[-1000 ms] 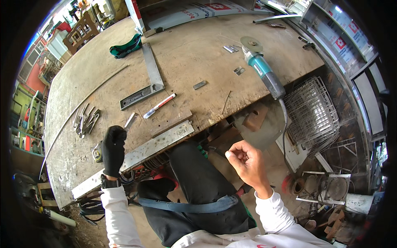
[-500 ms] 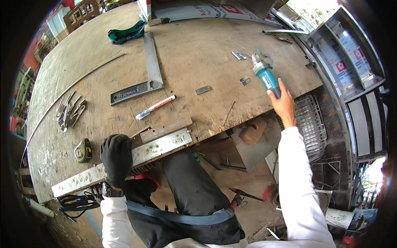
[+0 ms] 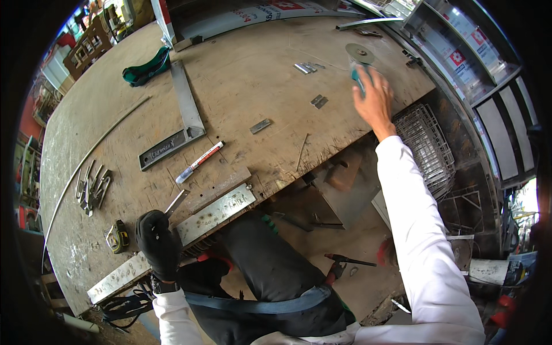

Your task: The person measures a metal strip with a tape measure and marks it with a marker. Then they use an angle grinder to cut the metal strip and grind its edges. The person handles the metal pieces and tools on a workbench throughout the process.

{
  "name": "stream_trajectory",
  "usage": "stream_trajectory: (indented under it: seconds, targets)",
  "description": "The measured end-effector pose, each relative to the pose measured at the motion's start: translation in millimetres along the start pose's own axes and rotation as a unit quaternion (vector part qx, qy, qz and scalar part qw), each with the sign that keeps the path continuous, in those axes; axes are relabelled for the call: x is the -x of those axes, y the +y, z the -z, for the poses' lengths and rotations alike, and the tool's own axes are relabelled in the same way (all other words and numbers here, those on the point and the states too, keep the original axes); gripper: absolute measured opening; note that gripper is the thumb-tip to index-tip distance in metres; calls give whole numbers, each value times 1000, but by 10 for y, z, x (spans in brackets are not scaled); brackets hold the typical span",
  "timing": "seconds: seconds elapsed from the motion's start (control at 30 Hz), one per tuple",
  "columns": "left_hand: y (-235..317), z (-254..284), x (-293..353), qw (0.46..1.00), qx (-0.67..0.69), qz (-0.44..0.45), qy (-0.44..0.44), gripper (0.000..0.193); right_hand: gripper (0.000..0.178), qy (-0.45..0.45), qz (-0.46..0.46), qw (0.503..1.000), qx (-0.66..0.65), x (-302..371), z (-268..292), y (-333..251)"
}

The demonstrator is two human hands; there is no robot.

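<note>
My left hand, in a black glove, is closed at the near edge of the workbench. A thin metal strip sticks out from its fingers. Under and beside it runs a long pale metal bar with dark spots. My bare right hand, a little blurred, is round the teal body of an angle grinder at the right of the bench. The grinder's disc shows its flat side; the hand hides most of the body. A tape measure lies left of my gloved hand.
On the wooden bench lie a metal square, a marker, small metal pieces, several bent metal pieces, a long thin rod and green-rimmed goggles. A wire basket stands beyond the right edge.
My right hand has moved forward over the grinder's body, and the grinder has turned so its disc faces up. My left hand has tipped, with the strip showing more. The view has shifted.
</note>
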State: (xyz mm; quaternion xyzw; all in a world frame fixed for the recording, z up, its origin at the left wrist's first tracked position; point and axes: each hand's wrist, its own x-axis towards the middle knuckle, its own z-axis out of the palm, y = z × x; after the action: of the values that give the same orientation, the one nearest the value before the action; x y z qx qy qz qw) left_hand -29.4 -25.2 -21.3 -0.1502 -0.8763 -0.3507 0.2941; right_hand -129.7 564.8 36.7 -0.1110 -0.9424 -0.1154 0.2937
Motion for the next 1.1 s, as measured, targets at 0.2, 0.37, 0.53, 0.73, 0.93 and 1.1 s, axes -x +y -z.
stream_trajectory:
  seconds: [0.2, 0.37, 0.53, 0.73, 0.93, 1.1]
  targets:
    - [18, -127, 38, 1000, 21, 19, 6, 23, 54, 75, 162, 961, -210, -118, 264, -339]
    - [73, -125, -23, 999, 2, -25, 24, 24, 50, 136, 199, 935, -259, -98, 635, -511]
    - [56, -107, 14, 1000, -1, -18, 23, 29, 33, 149, 219, 909, -323, 118, 1055, -560]
    - [181, -67, -105, 994, 90, 15, -55, 20, 18, 91, 184, 897, -391, 873, 1429, -507]
    - [812, -485, -512, 984, 66, -37, -164, 12, 16, -139, 116, 830, -528, 2156, 1884, -610]
    - [814, -697, -520, 985, 20, -2, -171, 19, 17, -201, -14, 807, -556, 3040, 2157, -624]
